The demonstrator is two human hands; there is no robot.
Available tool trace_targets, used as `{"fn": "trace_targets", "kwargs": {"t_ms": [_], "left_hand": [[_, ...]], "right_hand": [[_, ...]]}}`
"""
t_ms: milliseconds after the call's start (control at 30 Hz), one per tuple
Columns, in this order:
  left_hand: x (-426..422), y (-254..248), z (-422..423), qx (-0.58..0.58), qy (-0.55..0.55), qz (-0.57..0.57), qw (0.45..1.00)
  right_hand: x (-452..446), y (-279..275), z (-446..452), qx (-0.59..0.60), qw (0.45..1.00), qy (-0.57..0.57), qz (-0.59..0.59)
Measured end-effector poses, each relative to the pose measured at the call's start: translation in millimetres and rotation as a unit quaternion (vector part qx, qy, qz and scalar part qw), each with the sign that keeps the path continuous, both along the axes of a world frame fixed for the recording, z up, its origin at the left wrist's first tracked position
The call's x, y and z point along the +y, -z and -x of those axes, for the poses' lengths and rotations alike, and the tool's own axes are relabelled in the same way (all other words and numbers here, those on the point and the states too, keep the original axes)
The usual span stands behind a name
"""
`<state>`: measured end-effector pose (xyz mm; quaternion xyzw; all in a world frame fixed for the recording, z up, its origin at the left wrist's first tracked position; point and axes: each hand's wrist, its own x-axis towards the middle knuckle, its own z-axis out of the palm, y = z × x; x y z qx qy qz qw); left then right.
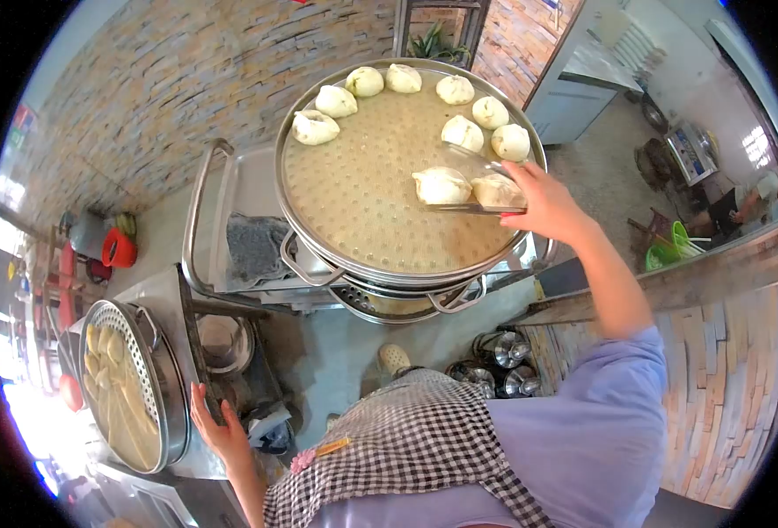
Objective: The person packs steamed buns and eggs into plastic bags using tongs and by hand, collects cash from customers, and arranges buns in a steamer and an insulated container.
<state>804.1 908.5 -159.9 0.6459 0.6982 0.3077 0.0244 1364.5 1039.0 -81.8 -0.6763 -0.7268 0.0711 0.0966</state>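
Note:
My right hand (547, 204) is closed around metal tongs (472, 209) over the right side of a large round steamer tray (362, 211). The tongs' arms lie either side of a pale bun (441, 187) and a second bun (497, 191) nearer my fingers; whether they grip both I cannot tell. Several more buns, one a pleated bun (316, 128), sit along the tray's far rim. My left hand (222, 433) is held out with fingers stretched, holding nothing. It is beside another steamer (167, 387) with long pale pieces of food in it.
The big tray rests on stacked steamers on a metal cart with a tubular handle (197, 220). A dark cloth (257, 251) lies on the cart. Metal pots (505, 348) stand on the floor. A person (754, 198) is at the far right, near a green basket (661, 255).

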Motion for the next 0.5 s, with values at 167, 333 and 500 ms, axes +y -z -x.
{"fn": "trace_targets", "kwargs": {"t_ms": [167,333,500], "left_hand": [[4,-1,-12,-0.021,0.013,0.016,1.0],[9,-4,-19,-0.029,0.015,0.024,0.999],[-3,5,-11,-0.035,-0.023,0.07,0.997]], "right_hand": [[2,3,-38,-0.018,0.998,-0.035,0.042],[29,10,-37,0.036,0.992,-0.07,0.096],[35,17,-46,0.12,0.984,-0.079,0.105]]}}
